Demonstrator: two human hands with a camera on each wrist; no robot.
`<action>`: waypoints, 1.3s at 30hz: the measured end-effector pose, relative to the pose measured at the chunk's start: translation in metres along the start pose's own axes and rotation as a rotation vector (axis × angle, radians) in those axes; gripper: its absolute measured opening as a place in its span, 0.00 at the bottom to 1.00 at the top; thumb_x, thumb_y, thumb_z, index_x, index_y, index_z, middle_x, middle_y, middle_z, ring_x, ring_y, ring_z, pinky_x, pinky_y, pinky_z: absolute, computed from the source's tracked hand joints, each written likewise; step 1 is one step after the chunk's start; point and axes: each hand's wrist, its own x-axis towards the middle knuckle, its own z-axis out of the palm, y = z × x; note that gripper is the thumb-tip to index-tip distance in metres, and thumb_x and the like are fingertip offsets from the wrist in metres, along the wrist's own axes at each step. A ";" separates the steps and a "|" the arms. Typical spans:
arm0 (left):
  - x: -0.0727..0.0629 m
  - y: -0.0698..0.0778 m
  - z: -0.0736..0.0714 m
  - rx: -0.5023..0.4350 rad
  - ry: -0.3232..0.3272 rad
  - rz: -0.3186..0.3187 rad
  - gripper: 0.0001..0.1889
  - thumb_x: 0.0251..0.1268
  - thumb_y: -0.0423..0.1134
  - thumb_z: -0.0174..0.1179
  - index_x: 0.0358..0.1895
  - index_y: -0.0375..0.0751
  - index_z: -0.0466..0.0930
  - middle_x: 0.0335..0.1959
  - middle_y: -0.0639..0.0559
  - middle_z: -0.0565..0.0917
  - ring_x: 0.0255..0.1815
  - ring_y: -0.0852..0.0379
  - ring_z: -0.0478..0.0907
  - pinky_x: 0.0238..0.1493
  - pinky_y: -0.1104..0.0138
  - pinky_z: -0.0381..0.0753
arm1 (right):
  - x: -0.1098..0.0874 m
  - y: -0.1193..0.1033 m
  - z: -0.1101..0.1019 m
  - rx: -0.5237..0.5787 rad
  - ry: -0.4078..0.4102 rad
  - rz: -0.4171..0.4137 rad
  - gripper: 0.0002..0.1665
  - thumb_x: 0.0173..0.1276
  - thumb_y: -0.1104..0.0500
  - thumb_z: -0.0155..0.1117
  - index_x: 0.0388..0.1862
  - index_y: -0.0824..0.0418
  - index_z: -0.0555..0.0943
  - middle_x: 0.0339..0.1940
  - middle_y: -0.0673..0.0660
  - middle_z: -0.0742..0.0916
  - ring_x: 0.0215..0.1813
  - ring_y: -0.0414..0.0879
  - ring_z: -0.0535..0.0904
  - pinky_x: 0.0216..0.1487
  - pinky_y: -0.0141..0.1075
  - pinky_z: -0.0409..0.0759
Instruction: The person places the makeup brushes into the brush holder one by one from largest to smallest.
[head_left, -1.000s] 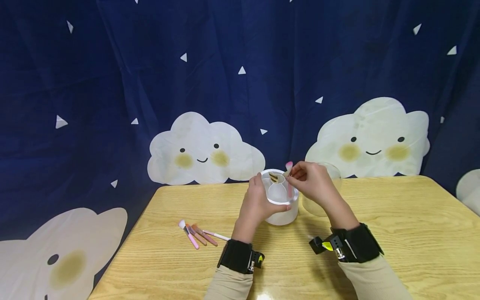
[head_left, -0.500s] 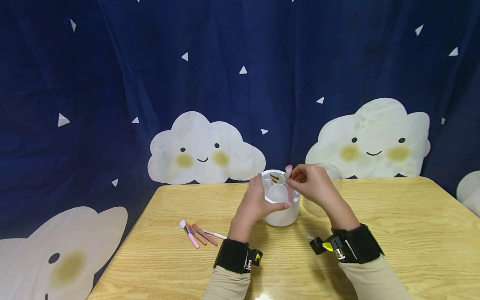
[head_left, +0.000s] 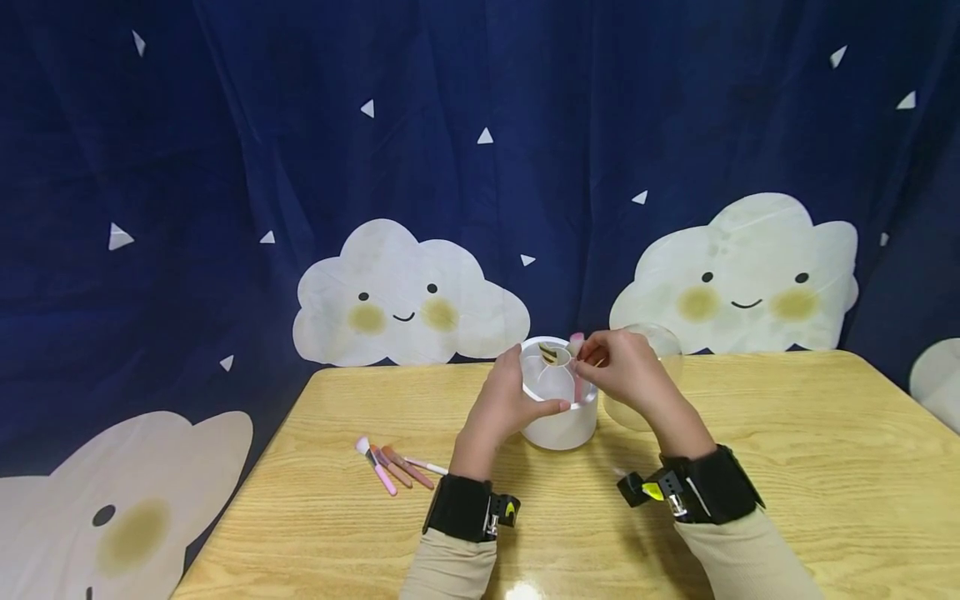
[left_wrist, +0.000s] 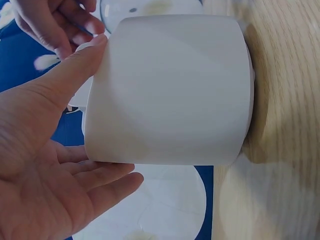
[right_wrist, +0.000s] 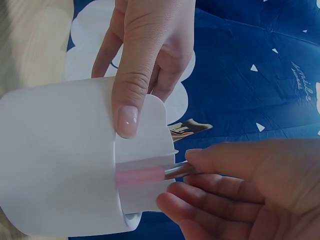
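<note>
A white round holder (head_left: 561, 432) with inner dividers stands upright on the table, in the middle of the head view. My left hand (head_left: 504, 403) grips its left side, thumb at the near rim and fingers around the far side. At the holder's right side, my right hand (head_left: 624, 365) pinches a makeup brush (right_wrist: 142, 176) by its silver ferrule. The pink handle points down into a compartment, and the white bristles with a pink tip (head_left: 576, 342) stick up above my fingertips. A black-and-gold striped piece (head_left: 549, 355) shows inside the holder, near its centre.
Several makeup brushes (head_left: 384, 468) with pink, brown and white handles lie on the wooden table (head_left: 300, 533) to the left. A clear round cover (head_left: 666, 343) stands right behind my right hand. A dark blue curtain (head_left: 465, 67) with clouds hangs behind the table.
The brush in my right hand has sunk slightly deeper into the holder. My left hand and wrist have shifted a little to the left, its thumb sliding along the rim.
</note>
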 end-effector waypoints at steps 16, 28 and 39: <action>-0.001 0.002 -0.001 0.036 0.006 -0.026 0.50 0.48 0.52 0.81 0.67 0.26 0.63 0.56 0.39 0.76 0.54 0.47 0.78 0.57 0.57 0.79 | -0.001 -0.001 0.000 -0.018 -0.042 0.020 0.07 0.63 0.62 0.73 0.31 0.67 0.85 0.27 0.57 0.87 0.33 0.50 0.84 0.34 0.40 0.83; -0.001 0.001 0.000 0.032 0.003 -0.043 0.51 0.47 0.52 0.81 0.67 0.26 0.62 0.56 0.39 0.76 0.54 0.47 0.77 0.58 0.57 0.79 | -0.001 -0.001 0.000 -0.057 -0.034 0.017 0.08 0.62 0.61 0.73 0.28 0.65 0.85 0.25 0.55 0.87 0.30 0.47 0.82 0.32 0.37 0.79; 0.000 0.000 0.000 0.014 -0.005 -0.055 0.51 0.48 0.52 0.81 0.68 0.28 0.62 0.57 0.40 0.76 0.55 0.48 0.78 0.58 0.58 0.79 | -0.001 -0.003 -0.001 -0.079 -0.065 0.064 0.07 0.63 0.61 0.73 0.30 0.65 0.86 0.27 0.56 0.87 0.31 0.47 0.81 0.33 0.38 0.80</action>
